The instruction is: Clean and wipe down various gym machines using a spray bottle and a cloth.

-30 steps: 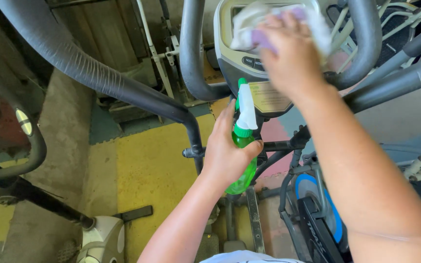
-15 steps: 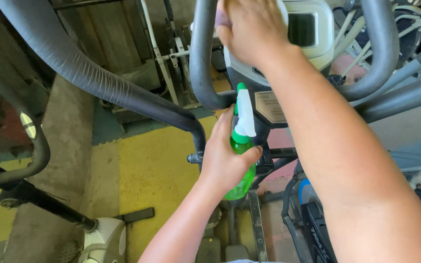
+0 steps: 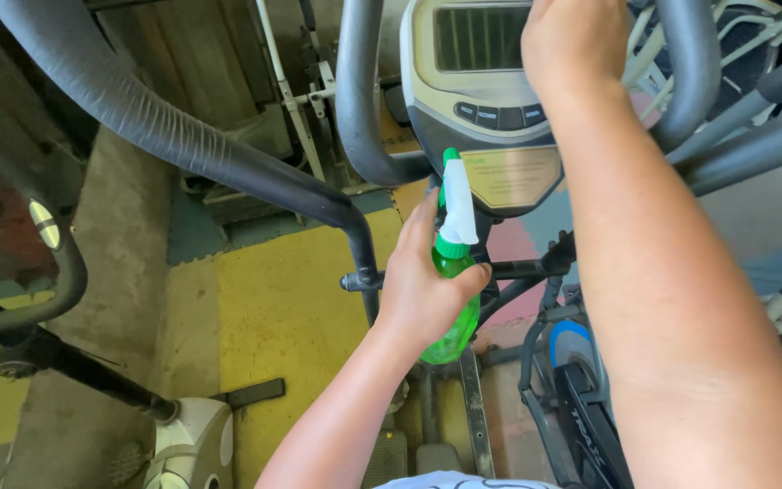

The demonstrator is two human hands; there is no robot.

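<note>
My left hand (image 3: 423, 290) grips a green spray bottle (image 3: 452, 337) with a white trigger head, held upright just below the console (image 3: 481, 91) of an exercise machine. My right hand (image 3: 576, 41) lies with curled fingers on the upper right of the console, beside its grey display. The cloth it held a moment ago is hidden under the hand. My right forearm crosses the right half of the view.
A thick grey padded handlebar (image 3: 183, 136) sweeps from top left to centre, and a looped grip (image 3: 359, 109) stands left of the console. Yellow floor mats (image 3: 291, 308) lie below. A white machine base (image 3: 192, 444) sits bottom left, a black and blue one (image 3: 581, 398) bottom right.
My right hand slid across the console from left to right, and the white and purple cloth went out of sight beneath it. My left hand kept the bottle almost still.
</note>
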